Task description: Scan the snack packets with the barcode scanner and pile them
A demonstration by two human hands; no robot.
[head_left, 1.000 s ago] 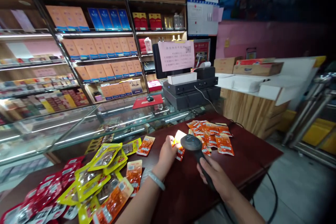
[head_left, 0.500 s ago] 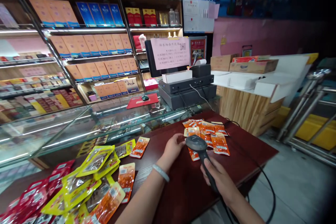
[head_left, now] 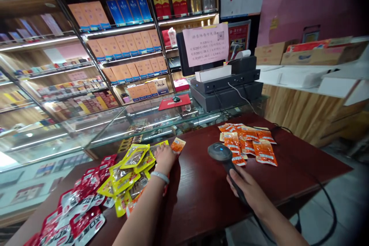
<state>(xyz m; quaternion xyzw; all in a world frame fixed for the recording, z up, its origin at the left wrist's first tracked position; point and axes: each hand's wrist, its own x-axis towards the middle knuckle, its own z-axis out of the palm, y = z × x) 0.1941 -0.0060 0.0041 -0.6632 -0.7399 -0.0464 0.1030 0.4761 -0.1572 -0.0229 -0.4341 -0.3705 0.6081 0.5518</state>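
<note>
My right hand (head_left: 243, 181) is wrapped around the handle of a dark barcode scanner (head_left: 220, 152); a blue light glows on its head. The scanner is held above the table, left of a pile of orange snack packets (head_left: 240, 138). My left hand (head_left: 165, 158), with a pale bracelet at its wrist, reaches over the right edge of a heap of yellow snack packets (head_left: 125, 177). Its fingers look apart and bent downward, their tips partly hidden. Just beyond it lies a single orange packet (head_left: 178, 145). Red packets (head_left: 86, 184) spread along the left side.
The dark red table (head_left: 196, 200) adjoins a glass display counter (head_left: 147, 123). On that counter stand a monitor with a pink sign (head_left: 206, 46) and a cash drawer (head_left: 227, 94). The scanner's black cable (head_left: 331, 203) loops at the right. Stocked shelves (head_left: 129, 46) line the back.
My left hand has moved left from beside the orange pile to the yellow heap. The scanner stays in my right hand. The view has turned leftward and down.
</note>
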